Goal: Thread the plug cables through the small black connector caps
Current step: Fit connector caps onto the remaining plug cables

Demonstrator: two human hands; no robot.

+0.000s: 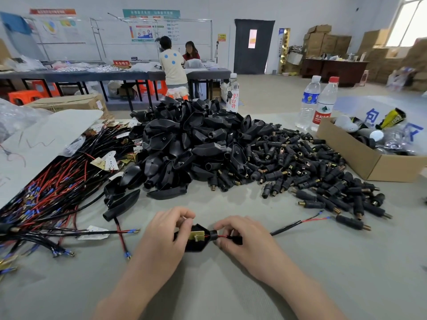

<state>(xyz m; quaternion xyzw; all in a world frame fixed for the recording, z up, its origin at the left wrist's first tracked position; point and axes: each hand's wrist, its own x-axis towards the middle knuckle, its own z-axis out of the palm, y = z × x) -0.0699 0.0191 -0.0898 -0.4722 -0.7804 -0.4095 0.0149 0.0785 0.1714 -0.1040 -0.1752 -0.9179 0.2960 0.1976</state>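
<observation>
My left hand (167, 229) grips a black plug shell (196, 244) that has a small brass plate inside it. From the shell's narrow neck come red and black wires. My right hand (240, 236) pinches the black cable (286, 228) right beside that neck, and the cable trails off to the right across the table, ending in bare red and blue-tipped leads (320, 215). A large heap of black shells (182, 144) lies behind, with a spread of small black connector caps (312, 172) to its right.
A tangle of red and black cables (53, 195) covers the left side of the grey table (208, 292). A cardboard box (367, 155) and three water bottles (323, 105) stand at the right rear. Two people work at a far table (69, 75).
</observation>
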